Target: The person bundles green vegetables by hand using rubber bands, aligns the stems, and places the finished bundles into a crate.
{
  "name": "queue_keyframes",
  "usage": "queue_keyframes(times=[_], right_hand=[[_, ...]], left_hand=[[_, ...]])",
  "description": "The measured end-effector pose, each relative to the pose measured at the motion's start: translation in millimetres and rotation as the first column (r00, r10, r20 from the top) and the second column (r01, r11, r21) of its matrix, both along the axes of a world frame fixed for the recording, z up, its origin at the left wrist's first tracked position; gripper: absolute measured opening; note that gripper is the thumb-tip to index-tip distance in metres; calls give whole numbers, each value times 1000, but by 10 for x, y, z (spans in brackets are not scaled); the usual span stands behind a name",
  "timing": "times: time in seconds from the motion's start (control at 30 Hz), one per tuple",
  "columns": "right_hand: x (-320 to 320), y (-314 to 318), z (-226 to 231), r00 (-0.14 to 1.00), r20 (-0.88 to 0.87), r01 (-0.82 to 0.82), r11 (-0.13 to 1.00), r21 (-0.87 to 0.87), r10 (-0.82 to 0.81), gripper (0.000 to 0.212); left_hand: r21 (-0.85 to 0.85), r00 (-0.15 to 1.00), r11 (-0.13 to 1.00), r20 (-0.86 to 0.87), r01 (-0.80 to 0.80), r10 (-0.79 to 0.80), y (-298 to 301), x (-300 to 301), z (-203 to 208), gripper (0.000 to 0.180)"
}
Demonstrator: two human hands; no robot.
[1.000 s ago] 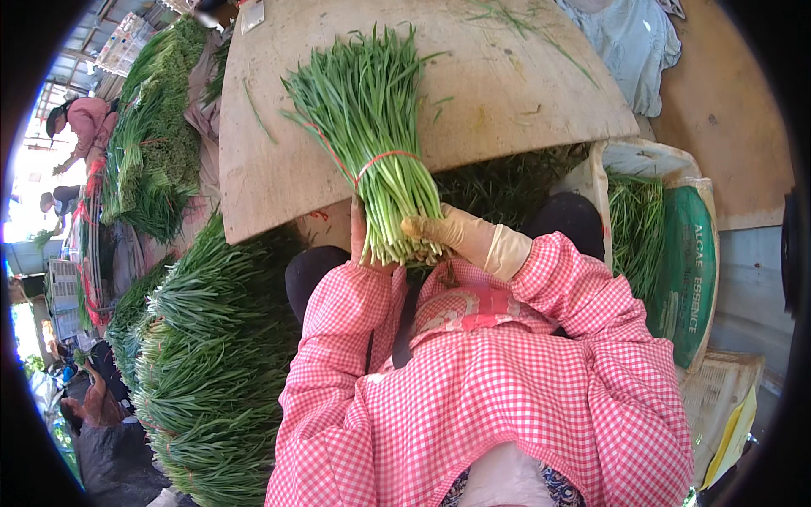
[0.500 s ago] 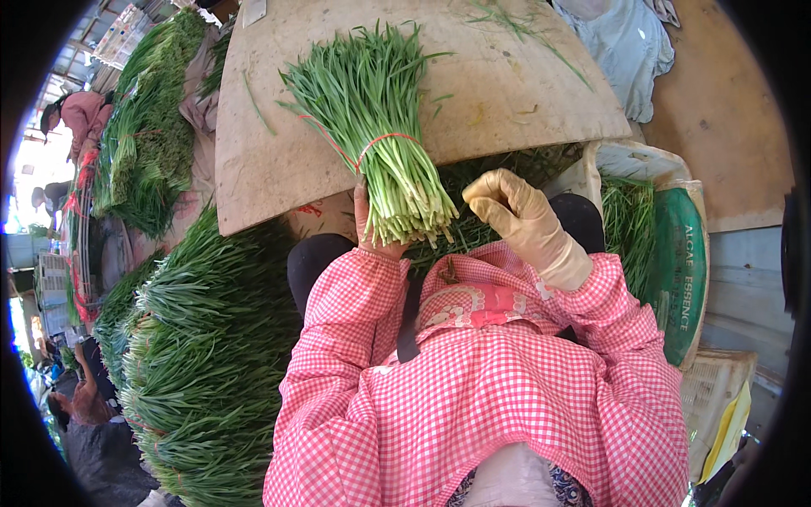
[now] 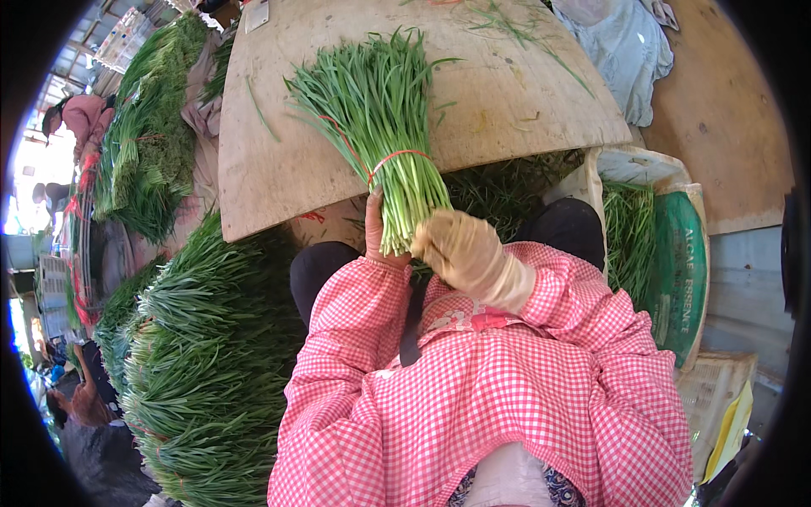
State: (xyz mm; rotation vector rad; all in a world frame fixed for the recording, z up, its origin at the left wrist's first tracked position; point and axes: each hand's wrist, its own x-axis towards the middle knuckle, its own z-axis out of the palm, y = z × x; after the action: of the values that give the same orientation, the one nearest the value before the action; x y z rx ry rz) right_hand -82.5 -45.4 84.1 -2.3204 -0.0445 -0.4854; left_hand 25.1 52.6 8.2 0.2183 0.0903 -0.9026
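A thick bunch of garlic chives (image 3: 372, 110) rests leaf end outward on the wooden board (image 3: 524, 106), its pale cut stems jutting over the near edge. One red tie (image 3: 401, 154) circles the stems, and another red strand runs up the left side. Bare at the fingers, my left hand (image 3: 375, 226) grips the stems from the left and beneath; most of it is hidden. My right hand (image 3: 469, 258), in a tan glove, is at the right of the stem ends with its fingers curled. What those fingers hold, if anything, is hidden.
Large stacks of tied green bunches (image 3: 211, 355) stand at my left. To the right is a white crate (image 3: 655, 160) with loose leaves and a green panel. A pale blue cloth (image 3: 612, 55) hangs at the far right. Other people (image 3: 80, 122) are at the left.
My right hand has moved left and down, from beside the bunch to its stem ends. The bunch and my left hand have shifted slightly right and toward me.
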Motion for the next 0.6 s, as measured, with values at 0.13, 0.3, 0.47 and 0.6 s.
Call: queue_keyframes(times=[0.13, 0.3, 0.47, 0.6], right_hand=[[-294, -21, 79, 632, -315, -538, 693, 481, 709, 8], [-435, -574, 7, 911, -366, -181, 981, 64, 192, 13], [-111, -499, 300, 998, 23, -67, 956, 287, 63, 39], [100, -321, 127, 980, 140, -158, 978, 135, 139, 44]], left_hand=[[-218, 1000, 976, -26, -6, 0, 15, 46, -58, 52], [-236, 999, 972, -53, -11, -1, 11, 84, 22, 52], [-234, 1000, 972, 0, 11, -11, 29, 151, -79, 53], [-116, 999, 993, 40, 3, 2, 50, 111, -110, 54]])
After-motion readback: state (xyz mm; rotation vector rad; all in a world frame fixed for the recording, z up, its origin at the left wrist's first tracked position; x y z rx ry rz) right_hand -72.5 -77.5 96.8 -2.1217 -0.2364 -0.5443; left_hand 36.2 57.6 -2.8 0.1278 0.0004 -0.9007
